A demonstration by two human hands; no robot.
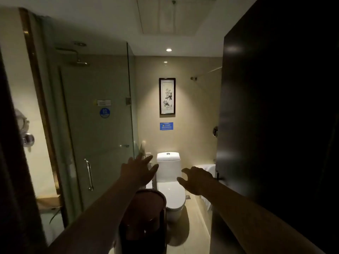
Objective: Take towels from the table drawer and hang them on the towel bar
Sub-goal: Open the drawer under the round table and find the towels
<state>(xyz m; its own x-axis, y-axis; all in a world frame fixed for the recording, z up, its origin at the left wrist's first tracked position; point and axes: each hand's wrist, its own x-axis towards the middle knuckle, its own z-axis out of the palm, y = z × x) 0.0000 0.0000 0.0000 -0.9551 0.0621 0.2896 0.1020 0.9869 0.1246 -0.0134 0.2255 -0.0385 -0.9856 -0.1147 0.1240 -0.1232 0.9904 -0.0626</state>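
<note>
I look into a dim bathroom with both arms stretched forward. My left hand (140, 170) is held out with straight spread fingers and holds nothing. My right hand (197, 178) hangs with loosely curled fingers, also empty, just left of the dark door's edge. A thin towel bar (207, 72) runs along the right wall high up, partly hidden by the door. A white towel (208, 168) shows at the right, behind the door edge. No table drawer is visible.
A large dark door (275, 125) fills the right side. A glass shower enclosure (99, 134) with a metal handle (89, 174) stands at the left. A white toilet (169, 180) sits straight ahead, with a dark brown bin (146, 217) in front of it. A framed picture (167, 96) hangs on the back wall.
</note>
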